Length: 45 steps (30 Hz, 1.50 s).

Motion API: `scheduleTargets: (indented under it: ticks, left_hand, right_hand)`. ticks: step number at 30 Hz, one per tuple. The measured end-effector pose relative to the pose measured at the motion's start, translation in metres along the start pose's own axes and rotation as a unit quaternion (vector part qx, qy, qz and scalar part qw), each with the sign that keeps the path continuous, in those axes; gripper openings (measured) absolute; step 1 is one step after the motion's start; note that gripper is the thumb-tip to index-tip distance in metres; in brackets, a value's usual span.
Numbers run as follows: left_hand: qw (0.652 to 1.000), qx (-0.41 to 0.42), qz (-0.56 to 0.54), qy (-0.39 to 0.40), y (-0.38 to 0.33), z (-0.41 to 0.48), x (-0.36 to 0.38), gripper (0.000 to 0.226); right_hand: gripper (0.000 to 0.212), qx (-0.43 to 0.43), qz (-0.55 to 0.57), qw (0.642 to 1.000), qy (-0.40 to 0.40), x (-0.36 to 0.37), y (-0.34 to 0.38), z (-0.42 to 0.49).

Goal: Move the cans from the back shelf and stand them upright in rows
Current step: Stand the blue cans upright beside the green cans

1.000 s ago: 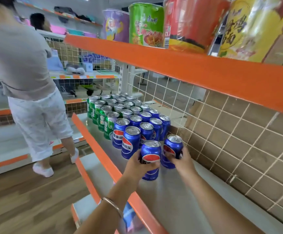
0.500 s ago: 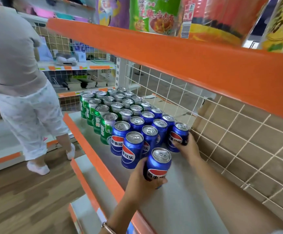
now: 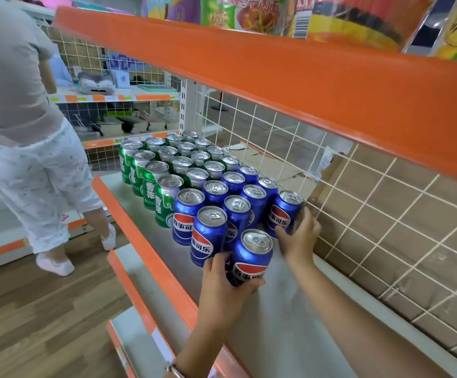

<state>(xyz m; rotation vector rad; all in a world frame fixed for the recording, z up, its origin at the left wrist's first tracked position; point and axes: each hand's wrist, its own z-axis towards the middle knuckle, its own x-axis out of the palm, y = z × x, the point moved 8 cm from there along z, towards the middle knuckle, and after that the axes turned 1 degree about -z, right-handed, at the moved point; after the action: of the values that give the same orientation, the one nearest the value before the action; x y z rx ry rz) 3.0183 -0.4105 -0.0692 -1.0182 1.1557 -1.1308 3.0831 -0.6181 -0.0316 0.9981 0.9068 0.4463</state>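
nearest in, a bracelet (image 3: 174, 368) on your left wrist, right over the orange lip (image 3: 151, 257) of the grey shelf (image 3: 290, 336). your left hand (image 3: 227, 285) is wrapped round the lower half of the near blue can (image 3: 252, 255), thumb across the red-white-blue logo, fingers round its left side. the can's upright, silver top and pull tab facing up, standing alone at the near end of the block. whether its base is down on the shelf, i can't tell, your hand covers it.

just past it, your right hand (image 3: 299, 238) grips the back blue can (image 3: 284, 214), fingers curled round its right side, thumb low on the front. that one stands upright at the rear corner, hard by the white wire grid (image 3: 358, 203), brown cardboard (image 3: 412, 241) behind the mesh.

beyond your hands, the blue cans (image 3: 211, 230) run in tidy rows, shoulder to shoulder, all upright, glossy blue with white chinese lettering across the logo. further along come the green cans (image 3: 151, 184), same silver tops, same neat rows, reaching the far end of the shelf.

overhead, the orange upper shelf (image 3: 303, 85) with big noodle cups (image 3: 246, 12) on it. off left, a person (image 3: 20, 105) in a grey top and white trousers stands on the wooden floor (image 3: 31, 309).
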Motion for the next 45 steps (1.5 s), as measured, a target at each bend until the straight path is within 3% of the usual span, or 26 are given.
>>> scheduleTargets:
  ticks: [1, 3, 5, 8, 13, 17, 25, 29, 33, 45]
  left_hand:
    - [1.0, 0.005, 0.006, -0.006, -0.002, -0.002, -0.002, 0.055]
    - [0.999, 0.02, 0.026, -0.019, -0.007, -0.004, -0.006, 0.055]
    - [0.999, 0.021, 0.031, -0.014, -0.008, -0.005, -0.007, 0.059]
    - [1.0, 0.01, 0.013, 0.002, -0.007, -0.002, -0.007, 0.067]
    - [0.998, 0.006, -0.056, 0.016, -0.006, 0.0, -0.011, 0.057]
    - [0.998, 0.04, -0.023, 0.037, -0.016, -0.004, -0.013, 0.062]
    - [0.995, 0.055, 0.021, 0.084, -0.02, -0.012, 0.001, 0.059]
    - [0.997, 0.028, 0.029, 0.063, -0.013, -0.012, -0.002, 0.052]
    - [0.997, -0.015, 0.032, 0.061, -0.004, -0.009, -0.003, 0.045]
    - [0.993, -0.019, 0.062, 0.096, -0.003, -0.01, 0.004, 0.04]
  right_hand:
    - [0.064, -0.005, 0.051, 0.998, 0.03, 0.002, 0.003, -0.016]
    - [0.043, 0.034, 0.17, 0.968, 0.184, 0.018, 0.003, -0.053]
    - [0.052, 0.053, 0.184, 0.925, 0.329, 0.025, 0.002, -0.088]
    - [0.065, 0.02, 0.122, 0.91, 0.395, 0.021, 0.008, -0.103]
    - [0.072, -0.001, 0.041, 0.934, 0.354, 0.026, 0.009, -0.093]
    - [0.063, -0.021, 0.025, 0.958, 0.285, 0.023, 0.007, -0.086]
    - [0.055, -0.06, -0.017, 0.963, 0.262, 0.013, 0.004, -0.071]
    - [0.056, -0.073, -0.02, 0.97, 0.232, 0.006, 0.003, -0.049]
    - [0.057, -0.066, -0.03, 0.978, 0.196, 0.004, -0.004, -0.027]
    - [0.06, -0.058, -0.029, 0.992, 0.108, 0.007, -0.006, -0.02]
